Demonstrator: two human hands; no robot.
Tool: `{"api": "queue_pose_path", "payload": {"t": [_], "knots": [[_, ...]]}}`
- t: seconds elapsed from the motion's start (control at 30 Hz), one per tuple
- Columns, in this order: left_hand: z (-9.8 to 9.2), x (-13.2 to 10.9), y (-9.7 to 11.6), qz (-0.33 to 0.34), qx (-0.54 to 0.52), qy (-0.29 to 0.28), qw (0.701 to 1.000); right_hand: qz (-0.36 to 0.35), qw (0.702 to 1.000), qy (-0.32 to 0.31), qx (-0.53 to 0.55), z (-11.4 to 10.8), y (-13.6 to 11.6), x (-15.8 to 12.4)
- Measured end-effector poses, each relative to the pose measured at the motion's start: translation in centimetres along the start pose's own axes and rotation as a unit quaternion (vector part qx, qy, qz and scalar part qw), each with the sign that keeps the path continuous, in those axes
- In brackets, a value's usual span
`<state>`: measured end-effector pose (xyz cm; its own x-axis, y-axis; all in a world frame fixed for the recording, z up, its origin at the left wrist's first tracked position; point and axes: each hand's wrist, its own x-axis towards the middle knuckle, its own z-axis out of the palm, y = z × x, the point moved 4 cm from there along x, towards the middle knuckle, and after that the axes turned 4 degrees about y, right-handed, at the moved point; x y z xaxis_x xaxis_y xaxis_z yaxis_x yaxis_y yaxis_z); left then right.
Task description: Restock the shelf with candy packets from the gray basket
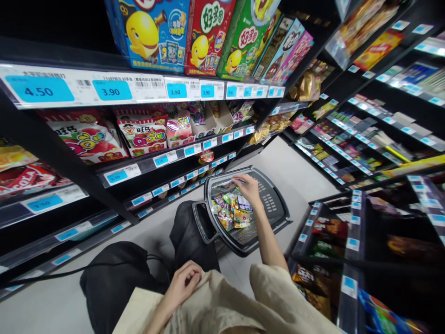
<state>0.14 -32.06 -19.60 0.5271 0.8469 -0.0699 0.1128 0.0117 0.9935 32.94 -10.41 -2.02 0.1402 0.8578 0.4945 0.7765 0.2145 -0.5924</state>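
Note:
On the floor in front of my knees stands a dark grey shopping basket (pixel 267 224). Inside it lies a loose heap of small, shiny snack packets (pixel 239 217) in green, purple and orange. My right hand (pixel 248 189) reaches over the basket at the far end of the heap, its fingers bent together. Whatever is between those fingertips is too small to make out. The basket's handle (pixel 207 239) is tilted out toward my leg. Close to my lap, my left hand (pixel 185 279) is loosely curled against my clothing, with nothing seen in it.
A shelf on the left carries gummy candy bags (pixel 144 132), with cracker boxes (pixel 208 39) above. More snack shelves (pixel 368 139) run along the right. A low rack (pixel 352 243) stands near the basket's right side. A dark cable (pixel 69 274) crosses at lower left.

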Motion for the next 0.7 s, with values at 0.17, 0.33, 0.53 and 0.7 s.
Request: {"api": "queue_pose_path", "payload": {"t": [0.17,0.33,0.53,0.7], "knots": [[-3.2,1.3,1.1,-0.044,-0.098,0.111,0.988,-0.047,0.992,-0.033,0.115,2.5,-9.3,0.7],[-7.8,3.2,1.9,-0.015,-0.187,0.288,0.939,-0.056,0.958,-0.138,0.246,7.8,-15.6,-2.2],[-9.9,2.7,1.4,-0.12,-0.243,0.296,0.916,-0.002,0.924,-0.238,0.299,14.2,-18.1,-6.8],[-9.2,1.7,2.1,-0.144,-0.267,0.299,0.905,0.022,0.934,-0.227,0.274,15.6,-17.1,-7.2]]}}
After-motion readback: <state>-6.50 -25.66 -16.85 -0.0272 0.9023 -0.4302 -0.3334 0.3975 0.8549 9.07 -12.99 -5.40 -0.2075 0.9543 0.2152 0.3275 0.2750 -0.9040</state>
